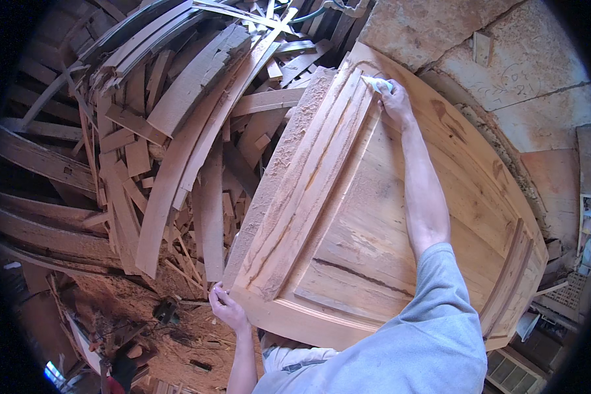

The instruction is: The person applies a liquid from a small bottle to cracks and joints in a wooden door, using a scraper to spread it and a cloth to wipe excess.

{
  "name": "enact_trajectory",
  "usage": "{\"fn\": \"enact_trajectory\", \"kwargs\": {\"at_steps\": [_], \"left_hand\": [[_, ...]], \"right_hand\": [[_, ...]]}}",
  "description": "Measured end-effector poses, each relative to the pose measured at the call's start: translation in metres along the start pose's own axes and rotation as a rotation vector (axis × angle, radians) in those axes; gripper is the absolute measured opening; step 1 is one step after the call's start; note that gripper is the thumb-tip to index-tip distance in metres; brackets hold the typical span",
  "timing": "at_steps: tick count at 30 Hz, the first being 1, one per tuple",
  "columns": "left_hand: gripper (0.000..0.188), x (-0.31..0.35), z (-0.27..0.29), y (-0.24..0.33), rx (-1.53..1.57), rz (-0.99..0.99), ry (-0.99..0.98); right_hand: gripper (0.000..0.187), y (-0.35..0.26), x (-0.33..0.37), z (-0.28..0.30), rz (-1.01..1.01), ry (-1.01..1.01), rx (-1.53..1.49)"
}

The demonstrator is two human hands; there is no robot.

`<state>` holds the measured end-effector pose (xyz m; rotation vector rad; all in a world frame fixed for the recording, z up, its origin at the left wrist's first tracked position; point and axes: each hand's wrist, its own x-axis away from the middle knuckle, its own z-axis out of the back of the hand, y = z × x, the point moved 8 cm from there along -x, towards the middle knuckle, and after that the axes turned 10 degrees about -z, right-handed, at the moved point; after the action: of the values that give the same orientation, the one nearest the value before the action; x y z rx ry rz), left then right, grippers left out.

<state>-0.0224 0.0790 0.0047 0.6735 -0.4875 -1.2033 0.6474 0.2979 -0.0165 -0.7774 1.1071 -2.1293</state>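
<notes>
A large wooden panel door (368, 223) lies in front of me, with raised panels and a frame. My right hand (396, 105) is reached out to the far end of its left frame member, closed around a small white squeeze bottle (377, 84). The bottle's thin nozzle points left, over the wood close to a long crack (308, 180) that runs along the frame. By the door's near left corner is my left hand (231, 311), fingers pinched together. Whatever small thing may be between those fingertips cannot be made out.
A heap of offcuts and curved wooden strips (177, 131) rises left of the door. Sawdust (184, 335) covers the ground at the lower left. Cracked stone slabs (499, 65) lie beyond the far right edge. Sawdust also coats a board (276, 161) along the door's left side.
</notes>
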Motion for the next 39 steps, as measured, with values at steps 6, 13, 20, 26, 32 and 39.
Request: {"fn": "enact_trajectory", "kwargs": {"at_steps": [6, 13, 20, 26, 32, 39], "left_hand": [[0.033, -0.001, -0.001, -0.003, 0.011, -0.062, 0.015], [0.032, -0.001, 0.001, -0.004, -0.014, -0.082, 0.023], [0.035, 0.0, -0.001, -0.007, 0.021, -0.009, 0.003], [0.032, -0.001, 0.0, -0.001, -0.018, -0.086, 0.027], [0.032, -0.001, 0.001, 0.0, -0.013, -0.094, 0.031], [0.031, -0.001, -0.001, 0.0, -0.003, -0.09, 0.022]], "right_hand": [[0.031, -0.003, 0.006, 0.002, 0.007, -0.003, 0.016], [0.031, -0.001, 0.009, -0.003, -0.016, -0.047, -0.034], [0.031, 0.003, 0.004, -0.001, 0.002, -0.025, 0.001], [0.031, 0.003, 0.009, -0.002, 0.027, -0.048, 0.015], [0.032, -0.003, 0.018, -0.003, 0.051, -0.07, 0.005], [0.032, 0.0, 0.018, 0.0, 0.043, -0.08, -0.007]]}}
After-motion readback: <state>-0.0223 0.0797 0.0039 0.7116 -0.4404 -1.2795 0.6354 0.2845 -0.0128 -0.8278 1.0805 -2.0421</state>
